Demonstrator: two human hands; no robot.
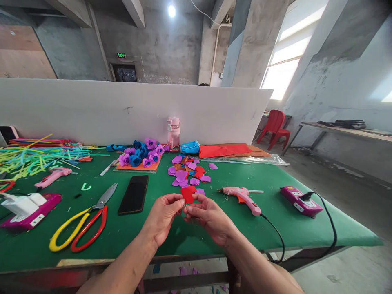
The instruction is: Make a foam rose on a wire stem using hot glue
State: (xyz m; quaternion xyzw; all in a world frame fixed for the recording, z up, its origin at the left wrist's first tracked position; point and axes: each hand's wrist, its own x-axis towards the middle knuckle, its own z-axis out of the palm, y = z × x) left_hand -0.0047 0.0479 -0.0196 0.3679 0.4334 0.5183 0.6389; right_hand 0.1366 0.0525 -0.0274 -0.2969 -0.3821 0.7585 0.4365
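Both hands meet over the front of the green table, around a small red petal piece (188, 193). My left hand (164, 213) pinches its left lower edge between thumb and fingers. On the other side my right hand (208, 216) has its fingertips closed on the right edge of the same piece. A thin pale stem seems to show just below it, mostly hidden by the fingers. Just beyond lies a loose pile of purple petals (181, 175), with red, brown and blue ones among them. The pink glue gun (240, 195) rests right of my right hand.
Scissors (92, 220) and a black phone (134, 194) lie to the left. Finished purple and blue flowers (141, 153) sit behind. A pink bottle (173, 132) stands by the white partition (128, 108). Right, a purple power strip (301, 201) has a cable over the table edge.
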